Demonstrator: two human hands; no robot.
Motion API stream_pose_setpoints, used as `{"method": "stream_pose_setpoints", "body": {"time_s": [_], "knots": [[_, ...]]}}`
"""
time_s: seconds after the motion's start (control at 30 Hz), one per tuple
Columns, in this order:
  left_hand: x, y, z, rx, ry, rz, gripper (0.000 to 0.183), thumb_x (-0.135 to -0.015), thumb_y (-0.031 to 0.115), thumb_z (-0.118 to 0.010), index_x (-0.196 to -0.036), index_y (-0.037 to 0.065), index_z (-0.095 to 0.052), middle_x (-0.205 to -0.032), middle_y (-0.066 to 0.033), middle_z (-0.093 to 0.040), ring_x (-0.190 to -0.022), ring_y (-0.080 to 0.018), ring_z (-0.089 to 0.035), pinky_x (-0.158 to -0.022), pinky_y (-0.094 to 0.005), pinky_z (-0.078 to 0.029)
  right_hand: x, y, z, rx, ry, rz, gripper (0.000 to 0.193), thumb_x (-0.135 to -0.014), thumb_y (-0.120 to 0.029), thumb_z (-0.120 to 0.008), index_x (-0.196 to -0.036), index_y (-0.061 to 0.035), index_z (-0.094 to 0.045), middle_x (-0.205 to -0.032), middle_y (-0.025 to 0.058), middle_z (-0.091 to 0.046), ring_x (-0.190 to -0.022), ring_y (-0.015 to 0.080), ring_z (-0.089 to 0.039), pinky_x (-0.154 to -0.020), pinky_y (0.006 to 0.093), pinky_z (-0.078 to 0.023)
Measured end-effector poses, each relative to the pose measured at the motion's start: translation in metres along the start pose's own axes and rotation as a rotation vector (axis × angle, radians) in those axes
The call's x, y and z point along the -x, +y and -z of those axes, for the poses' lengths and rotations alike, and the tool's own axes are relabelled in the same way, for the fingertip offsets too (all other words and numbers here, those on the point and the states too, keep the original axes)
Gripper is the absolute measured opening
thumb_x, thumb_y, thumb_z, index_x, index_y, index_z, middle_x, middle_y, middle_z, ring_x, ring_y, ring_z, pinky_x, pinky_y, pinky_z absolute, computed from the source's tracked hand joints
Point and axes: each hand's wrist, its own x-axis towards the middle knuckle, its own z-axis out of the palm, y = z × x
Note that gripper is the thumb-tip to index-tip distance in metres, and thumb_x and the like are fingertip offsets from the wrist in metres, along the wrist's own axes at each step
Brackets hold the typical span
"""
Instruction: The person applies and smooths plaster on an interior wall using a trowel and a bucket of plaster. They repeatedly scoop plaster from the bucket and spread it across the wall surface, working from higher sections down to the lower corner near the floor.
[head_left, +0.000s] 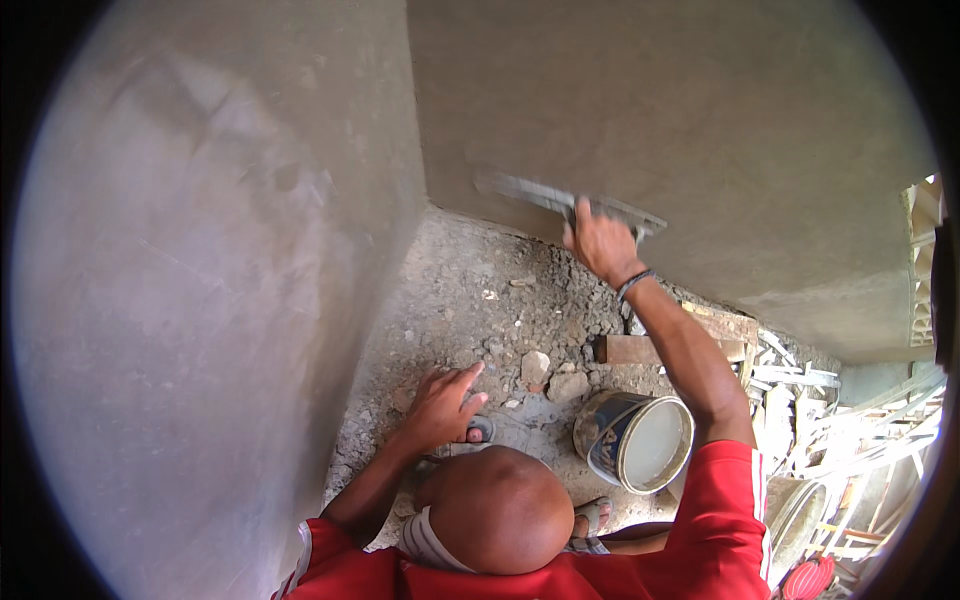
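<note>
From my end, the right hand (603, 243) has its fingers wrapped round a finishing trowel (540, 192) — blade stretching out either side of them, seemingly flat on the plastered wall (680, 110). Left hand (440, 408)'s empty, fingers loosely spread, labelled bucket (603, 432) off to their right. Smoothing pass, I reckon — next move probably wants light, even pressure.

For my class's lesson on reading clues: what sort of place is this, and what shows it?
Likely a building site: the right hand holds a trowel at a bare grey-brown wall, rubble lies near its foot, and loose timber pieces lie nearby.
</note>
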Motion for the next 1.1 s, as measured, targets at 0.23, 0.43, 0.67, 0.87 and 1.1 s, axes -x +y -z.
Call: {"method": "stream_pose_setpoints", "body": {"time_s": [0.23, 0.43, 0.67, 0.87, 1.1], "knots": [[0.062, -0.046, 0.018, -0.135, 0.039, 0.21, 0.053, -0.091, 0.026, -0.063, -0.137, 0.001, -0.052, -0.114, -0.0213, -0.066, -0.109, -0.0368, -0.06, -0.106, -0.0483, -0.035, 0.05, 0.104, 0.038, 0.213, -0.112, -0.022, 0.029, -0.092, -0.03, -0.059, -0.105, -0.0065, -0.047, -0.071, 0.0212, -0.068, -0.061, 0.0374, -0.069, -0.056, 0.0474, -0.056], [0.05, -0.038, 0.019, -0.113, -0.039, 0.302, 0.053, -0.091, 0.026, -0.064, -0.137, 0.001, -0.052, -0.118, -0.0213, -0.064, -0.112, -0.0367, -0.059, -0.106, -0.0496, -0.033, 0.037, 0.054, 0.152, -0.373, 0.371, -0.073, 0.029, -0.092, -0.028, -0.064, -0.098, -0.0037, -0.049, -0.062, 0.0177, -0.062, -0.053, 0.0397, -0.061, -0.048, 0.0484, -0.044], [-0.001, 0.004, 0.006, -0.057, 0.054, -0.028, 0.05, -0.087, 0.02, -0.068, -0.132, 0.0, -0.057, -0.101, -0.0196, -0.068, -0.096, -0.0368, -0.062, -0.093, -0.0467, -0.043, 0.043, 0.076, -0.046, 0.095, -0.201, -0.065, 0.031, -0.094, -0.033, -0.054, -0.107, -0.0056, -0.046, -0.073, 0.0195, -0.069, -0.065, 0.0372, -0.07, -0.055, 0.0463, -0.056], [0.049, -0.035, 0.016, -0.188, -0.062, 0.332, 0.049, -0.091, 0.024, -0.064, -0.134, 0.001, -0.055, -0.118, -0.0218, -0.065, -0.11, -0.0372, -0.061, -0.108, -0.0511, -0.033, 0.105, 0.196, 0.081, 0.099, 0.223, -0.16, 0.034, -0.09, -0.032, -0.065, -0.105, -0.0052, -0.049, -0.071, 0.0186, -0.065, -0.058, 0.0326, -0.066, -0.055, 0.0439, -0.053], [0.009, -0.004, -0.008, -0.173, -0.022, 0.055, 0.05, -0.09, 0.021, -0.065, -0.133, -0.001, -0.054, -0.102, -0.0204, -0.068, -0.097, -0.0379, -0.063, -0.097, -0.0475, -0.041, 0.059, 0.118, 0.181, -0.475, 0.868, -0.14, 0.047, -0.093, -0.028, -0.068, -0.124, 0.0027, -0.049, -0.106, 0.0165, -0.062, -0.087, 0.0207, -0.064, -0.079, 0.0343, -0.052]]}}
